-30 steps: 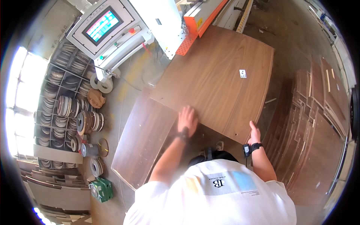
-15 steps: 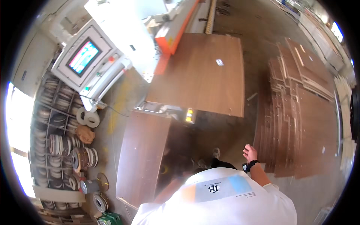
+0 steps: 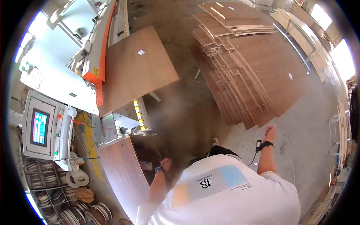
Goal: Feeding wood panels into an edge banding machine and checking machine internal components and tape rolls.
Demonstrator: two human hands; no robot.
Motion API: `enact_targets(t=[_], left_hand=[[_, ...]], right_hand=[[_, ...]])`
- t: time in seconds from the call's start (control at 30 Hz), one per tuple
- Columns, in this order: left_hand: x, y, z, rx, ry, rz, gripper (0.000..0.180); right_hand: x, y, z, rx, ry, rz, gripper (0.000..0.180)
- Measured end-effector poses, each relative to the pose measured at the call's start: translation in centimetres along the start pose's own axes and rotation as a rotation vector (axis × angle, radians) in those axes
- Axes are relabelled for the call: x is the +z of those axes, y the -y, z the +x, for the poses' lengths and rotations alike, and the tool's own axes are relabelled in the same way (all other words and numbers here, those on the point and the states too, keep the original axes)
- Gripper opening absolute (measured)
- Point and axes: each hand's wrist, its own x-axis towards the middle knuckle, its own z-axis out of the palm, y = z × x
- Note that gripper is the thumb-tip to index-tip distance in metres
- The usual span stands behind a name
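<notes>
My right hand [image 3: 270,134], with a black band at the wrist, hangs over the grey floor near the front corner of the stacked brown boards [image 3: 258,75]. Its fingers look loosely curled, with nothing seen in them. My left hand [image 3: 165,164] is low beside the wood-brown panel [image 3: 122,167] at the front left; blur and shadow hide its fingers. I cannot tell whether it touches anything. Another brown board [image 3: 138,67] with a small white label lies on the machine's bed, partly under its orange edge [image 3: 107,41].
A control box with a lit screen [image 3: 39,127] stands at the left. Below it, a rack holds rolls of edge tape [image 3: 77,179]. A yellow-and-black striped post [image 3: 139,114] stands under the machine board's near edge. Long pale boards [image 3: 300,33] lean at the far right.
My view has swung to the right, so the machine and panels sit further left. My left hand has come into sight beside the front panel. My right hand now hangs beyond the stack's near corner.
</notes>
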Motion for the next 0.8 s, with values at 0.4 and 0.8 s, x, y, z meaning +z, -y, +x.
enact_targets(t=[0.4,0.8], left_hand=[[11.6,1.8,1.8,0.677,-0.184,1.429,0.015],[23.2,5.0,0.4,0.656,-0.276,1.363,0.023]], right_hand=[[3.1,7.1,10.3,0.224,0.106,0.169,0.060],[5.7,8.4,9.1,0.005,0.033,-0.051,0.085]])
